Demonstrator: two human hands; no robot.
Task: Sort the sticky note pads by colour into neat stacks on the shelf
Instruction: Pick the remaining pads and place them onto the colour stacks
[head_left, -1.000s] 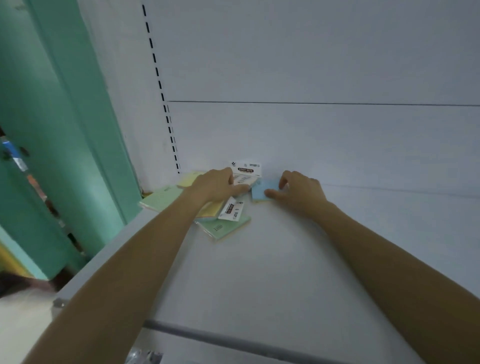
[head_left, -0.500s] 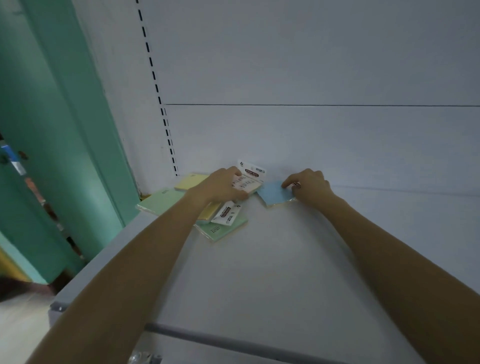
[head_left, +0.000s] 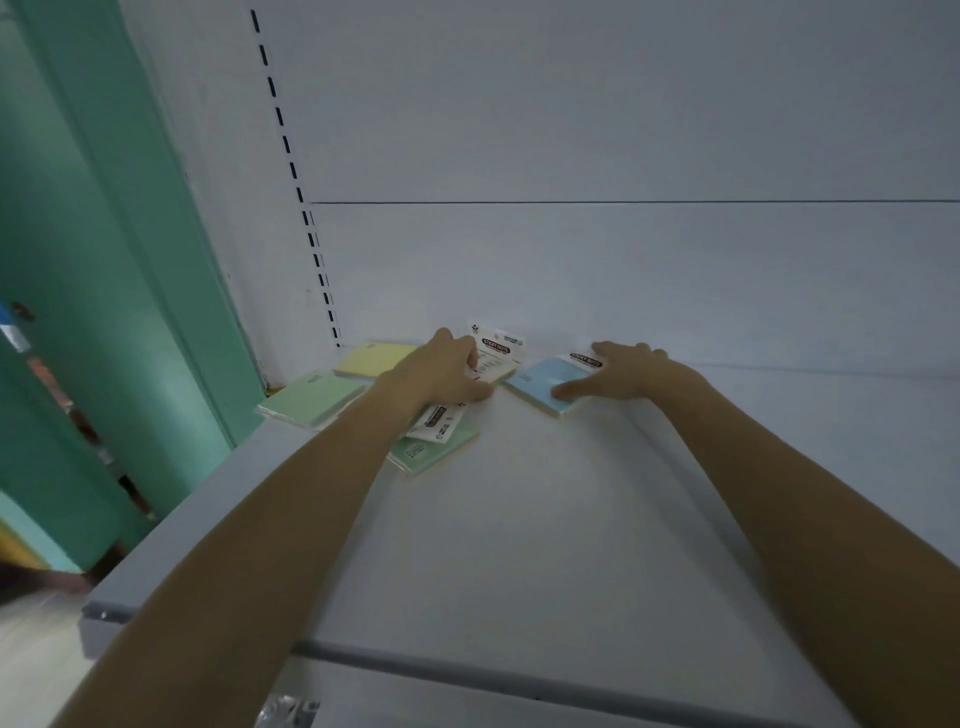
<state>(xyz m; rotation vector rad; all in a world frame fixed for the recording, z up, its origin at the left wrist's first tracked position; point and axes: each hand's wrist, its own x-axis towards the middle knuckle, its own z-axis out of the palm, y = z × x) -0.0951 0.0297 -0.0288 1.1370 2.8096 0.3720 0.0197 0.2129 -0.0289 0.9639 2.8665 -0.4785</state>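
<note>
Several sticky note pads lie at the back left of the white shelf (head_left: 545, 519). My right hand (head_left: 618, 371) grips a blue pad (head_left: 540, 382) by its far edge, thumb on its top face. My left hand (head_left: 441, 374) presses on a pad with a white label (head_left: 496, 353), tilted up against the back wall. A yellow pad (head_left: 371, 358) lies in the corner, a green pad (head_left: 311, 397) at the shelf's left edge, and another green pad (head_left: 436, 452) in front, partly under my left wrist. A labelled pad (head_left: 439, 421) rests on that one.
The white back wall (head_left: 623, 270) rises right behind the pads, with a slotted upright (head_left: 311, 234) at its left. A teal pillar (head_left: 156, 260) stands left of the shelf. A grey rail (head_left: 467, 670) runs along the shelf's front edge.
My right hand has drawn the blue pad out to the right, away from the pile, and now shows more of it. My left hand stays on the labelled pad.
</note>
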